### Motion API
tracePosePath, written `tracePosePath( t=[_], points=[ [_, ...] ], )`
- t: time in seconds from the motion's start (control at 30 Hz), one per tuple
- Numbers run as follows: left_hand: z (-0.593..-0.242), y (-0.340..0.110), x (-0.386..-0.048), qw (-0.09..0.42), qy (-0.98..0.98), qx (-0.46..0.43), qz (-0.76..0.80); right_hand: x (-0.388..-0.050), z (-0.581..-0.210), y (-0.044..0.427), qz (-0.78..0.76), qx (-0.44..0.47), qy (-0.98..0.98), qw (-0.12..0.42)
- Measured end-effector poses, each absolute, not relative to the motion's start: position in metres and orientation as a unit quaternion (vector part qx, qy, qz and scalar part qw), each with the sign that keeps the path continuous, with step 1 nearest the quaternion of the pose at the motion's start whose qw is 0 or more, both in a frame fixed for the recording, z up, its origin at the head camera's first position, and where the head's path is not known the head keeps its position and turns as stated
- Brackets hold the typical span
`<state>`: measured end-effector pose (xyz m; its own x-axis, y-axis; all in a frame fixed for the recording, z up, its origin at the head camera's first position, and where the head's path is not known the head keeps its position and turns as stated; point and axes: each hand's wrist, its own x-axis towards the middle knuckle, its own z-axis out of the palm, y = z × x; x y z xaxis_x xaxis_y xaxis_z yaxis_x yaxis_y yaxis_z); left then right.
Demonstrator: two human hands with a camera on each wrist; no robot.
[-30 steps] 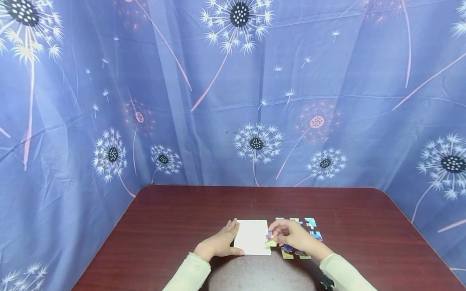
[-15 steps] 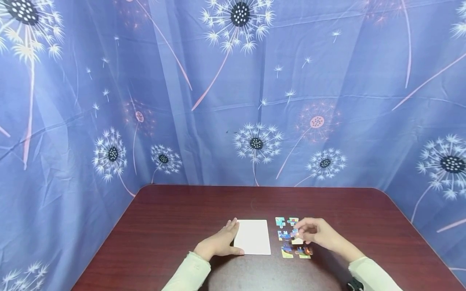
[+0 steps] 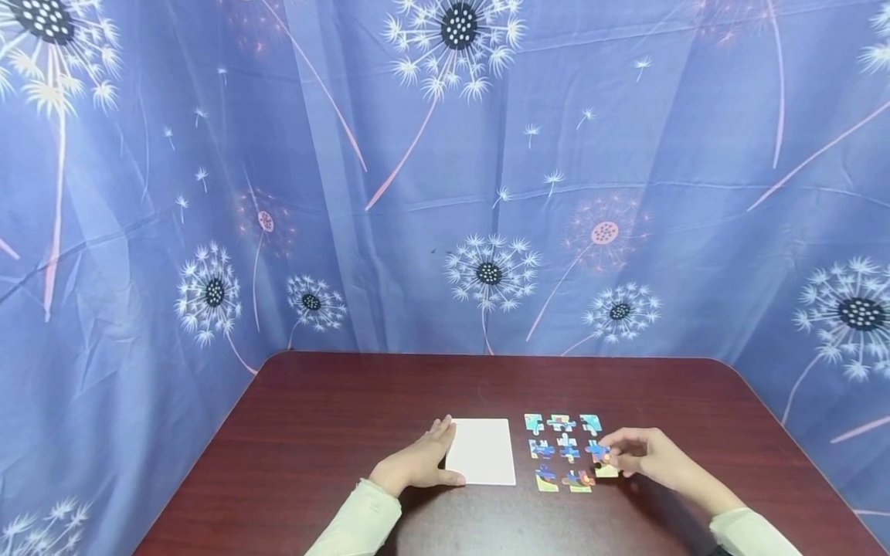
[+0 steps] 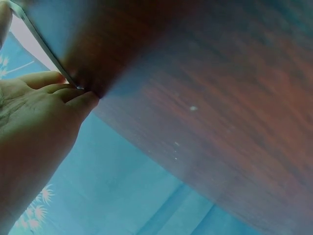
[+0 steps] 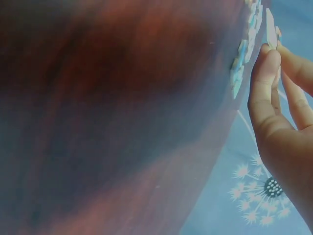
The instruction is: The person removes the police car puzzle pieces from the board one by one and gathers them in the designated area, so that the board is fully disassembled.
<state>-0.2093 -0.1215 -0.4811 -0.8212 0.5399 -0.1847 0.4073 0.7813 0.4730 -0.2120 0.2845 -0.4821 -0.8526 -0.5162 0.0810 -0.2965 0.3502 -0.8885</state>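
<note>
A flat white square board lies on the table. My left hand rests along its left side, thumb at the near corner and fingers against the edge; in the left wrist view the fingertips touch the board's edge. Right of the board, my right hand pinches a jigsaw puzzle piece between thumb and fingers. That piece appears raised and edge-on in the right wrist view. Several other puzzle pieces lie in spaced rows just left of the right hand.
The dark red wooden table extends around the board and pieces. Behind it and at both sides hangs a blue curtain printed with dandelions.
My right hand has moved right with the puzzle piece, from the board's right edge across the rows to their near right corner. More pieces show now. The left hand has stayed put.
</note>
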Motion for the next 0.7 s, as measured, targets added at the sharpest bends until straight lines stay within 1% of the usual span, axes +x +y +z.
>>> tracePosePath(
  t=[0.2,0.37,0.53,0.7],
  points=[
    [-0.482,-0.123,-0.208,0.16,0.931,0.252,0.209,-0.207,-0.488,0.29,-0.523,-0.239,0.807,0.135],
    [-0.482,-0.124,-0.208,0.16,0.931,0.251,0.211,-0.207,-0.494,0.291,-0.53,-0.241,0.8,0.145],
    [-0.483,-0.122,-0.209,0.157,0.932,0.252,0.207,-0.206,-0.496,0.29,-0.522,-0.241,0.807,0.136],
    [-0.483,-0.121,-0.208,0.155,0.934,0.25,0.201,-0.206,-0.498,0.29,-0.508,-0.221,0.822,0.13]
  ],
)
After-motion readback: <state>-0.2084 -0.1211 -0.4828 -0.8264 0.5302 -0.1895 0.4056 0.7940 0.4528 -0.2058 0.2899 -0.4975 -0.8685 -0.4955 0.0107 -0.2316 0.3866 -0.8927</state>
